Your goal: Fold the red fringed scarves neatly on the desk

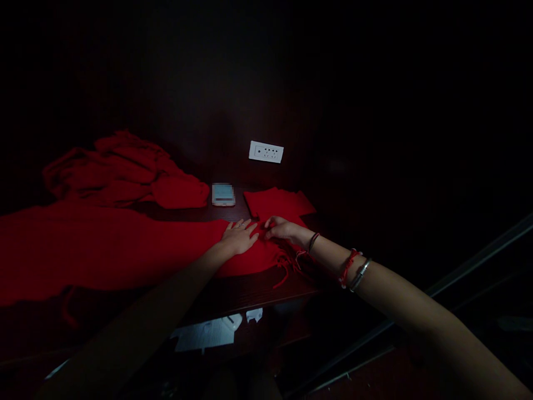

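Left hand: splayed on spread cloth, centre
Right hand: curled; cannot tell if grasping
Folded cloth: apparently finished, centre-right
Heap: crumpled, apparently unstarted, left

Dim indoor room, home or office, can't tell which; dark wood-look tabletop, white socket panel on far wall, printed papers below tabletop's near edge
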